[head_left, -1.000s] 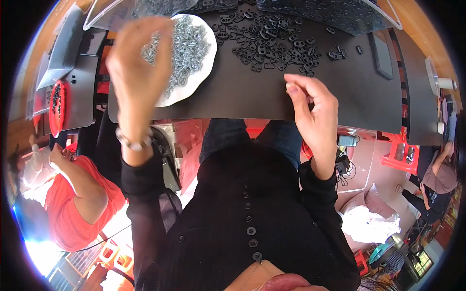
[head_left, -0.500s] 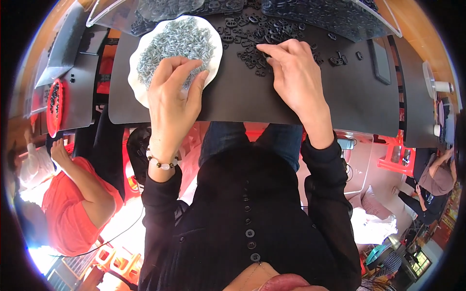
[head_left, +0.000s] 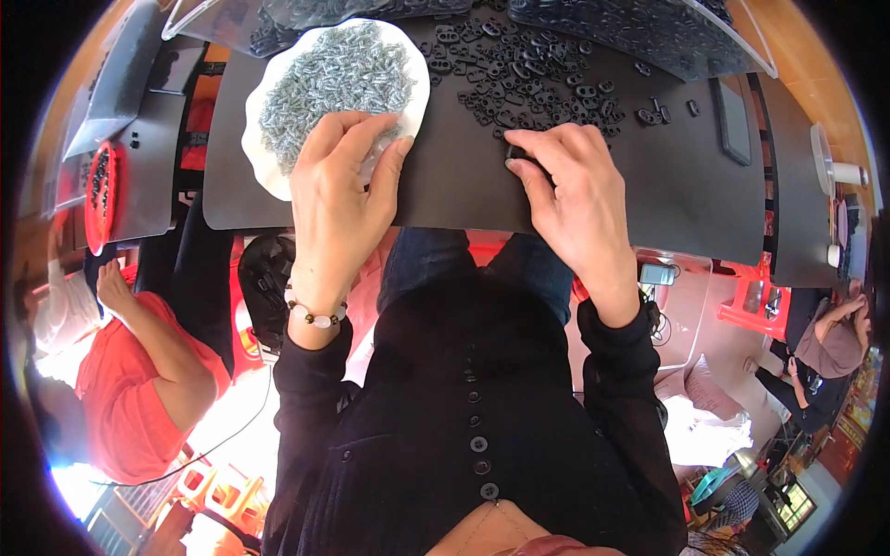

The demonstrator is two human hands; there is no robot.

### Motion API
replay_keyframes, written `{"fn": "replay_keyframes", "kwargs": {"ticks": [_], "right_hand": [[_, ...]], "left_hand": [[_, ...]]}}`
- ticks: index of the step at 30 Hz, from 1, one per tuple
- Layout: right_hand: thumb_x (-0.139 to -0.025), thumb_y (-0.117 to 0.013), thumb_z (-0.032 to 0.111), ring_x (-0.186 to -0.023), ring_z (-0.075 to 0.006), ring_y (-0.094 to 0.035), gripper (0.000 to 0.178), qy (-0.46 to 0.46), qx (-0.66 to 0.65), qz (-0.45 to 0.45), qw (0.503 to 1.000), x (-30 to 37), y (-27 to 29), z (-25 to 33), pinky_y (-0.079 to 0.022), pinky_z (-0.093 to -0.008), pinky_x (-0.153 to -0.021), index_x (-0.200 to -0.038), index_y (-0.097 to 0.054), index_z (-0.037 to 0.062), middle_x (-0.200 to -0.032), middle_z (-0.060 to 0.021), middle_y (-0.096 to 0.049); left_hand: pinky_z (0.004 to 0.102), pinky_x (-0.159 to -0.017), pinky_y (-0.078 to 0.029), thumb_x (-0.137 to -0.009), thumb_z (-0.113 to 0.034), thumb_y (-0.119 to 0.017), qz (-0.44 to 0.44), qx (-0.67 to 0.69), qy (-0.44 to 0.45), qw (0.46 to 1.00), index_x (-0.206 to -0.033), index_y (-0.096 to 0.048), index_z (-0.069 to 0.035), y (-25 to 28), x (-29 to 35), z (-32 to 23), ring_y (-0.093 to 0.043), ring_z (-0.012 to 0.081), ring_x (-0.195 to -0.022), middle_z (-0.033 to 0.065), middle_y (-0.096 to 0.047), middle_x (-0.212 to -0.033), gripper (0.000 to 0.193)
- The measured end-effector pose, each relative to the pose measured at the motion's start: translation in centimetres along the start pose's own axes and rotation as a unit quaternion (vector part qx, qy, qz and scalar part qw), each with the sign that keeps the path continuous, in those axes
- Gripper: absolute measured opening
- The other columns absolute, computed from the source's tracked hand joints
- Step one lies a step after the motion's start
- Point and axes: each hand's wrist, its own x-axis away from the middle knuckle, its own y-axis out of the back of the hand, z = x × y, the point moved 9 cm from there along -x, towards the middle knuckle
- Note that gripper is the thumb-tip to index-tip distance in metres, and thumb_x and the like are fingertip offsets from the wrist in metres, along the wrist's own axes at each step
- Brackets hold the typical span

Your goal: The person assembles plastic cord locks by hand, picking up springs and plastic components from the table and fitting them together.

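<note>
My left hand [head_left: 341, 195] hovers over the near right rim of a white wavy-edged plate [head_left: 257, 153], its thumb and forefinger brought close together; anything between the tips is too small to make out. A heap of small silvery metal springs [head_left: 338, 79] fills that plate. Just in front of the pile of small black plastic pieces [head_left: 528, 85], my right hand [head_left: 582, 195] pinches one small black plastic piece [head_left: 512, 151] between thumb and forefinger. Many pieces in the pile have round holes and look like cord lock parts.
Two clear bins [head_left: 640, 37] of black parts stand along the table's far side. A dark phone-like slab [head_left: 731, 120] lies at the right. To the left, a red plate [head_left: 100, 199] holds small black parts near a seated person in a red shirt [head_left: 153, 371].
My right hand has drawn back from the black pile toward me, with a black piece now showing in its fingertips. My left hand has shifted slightly right, toward the plate's rim.
</note>
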Motion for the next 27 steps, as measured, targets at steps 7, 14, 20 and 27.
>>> {"fn": "replay_keyframes", "kwargs": {"ticks": [7, 14, 20, 27], "right_hand": [[-0.080, -0.069, 0.006, -0.078, -0.0263, -0.058, 0.018, -0.010, -0.009, -0.046, 0.999, -0.6, 0.6, -0.6, -0.050, -0.0364, -0.067, -0.098, -0.070, 0.0097, -0.079, -0.0065, -0.061], [-0.079, -0.069, 0.007, -0.079, -0.0254, -0.059, 0.014, 0.004, 0.012, -0.029, 0.999, -2.1, -0.5, -0.4, -0.051, -0.0361, -0.067, -0.092, -0.073, 0.0121, -0.078, -0.0057, -0.063], [-0.084, -0.066, 0.010, -0.081, -0.0259, -0.060, 0.013, -0.015, 0.041, 0.030, 0.999, -2.8, -0.8, -0.2, -0.050, -0.0364, -0.070, -0.094, -0.072, 0.0112, -0.078, -0.0062, -0.064], [-0.085, -0.064, 0.012, -0.082, -0.0285, -0.061, 0.012, -0.018, 0.039, 0.051, 0.998, -2.7, -0.8, -0.3, -0.049, -0.0380, -0.071, -0.095, -0.070, 0.0094, -0.079, -0.0079, -0.064]], "left_hand": [[0.0340, -0.068, -0.049, -0.081, 0.000, -0.067, -0.014, 0.025, -0.020, 0.999, -0.096, -0.070, -0.002, 0.0, 0.1, -0.5, -0.063, 0.0273, -0.076, 0.0114, -0.063, -0.089, 0.016], [0.0344, -0.069, -0.050, -0.081, -0.002, -0.068, -0.032, 0.018, 0.012, 0.999, -0.097, -0.070, -0.003, 1.2, -0.4, 1.0, -0.064, 0.0276, -0.078, 0.0123, -0.064, -0.091, 0.016], [0.0372, -0.063, -0.048, -0.081, -0.014, -0.072, 0.045, -0.059, 0.003, 0.997, -0.095, -0.070, -0.004, 0.3, -1.6, 1.9, -0.063, 0.0280, -0.071, 0.0108, -0.064, -0.084, 0.018], [0.0340, -0.058, -0.047, -0.081, -0.012, -0.071, 0.038, -0.052, 0.003, 0.998, -0.090, -0.071, -0.004, 0.2, -2.1, 2.0, -0.063, 0.0242, -0.063, 0.0092, -0.064, -0.077, 0.012]]}}
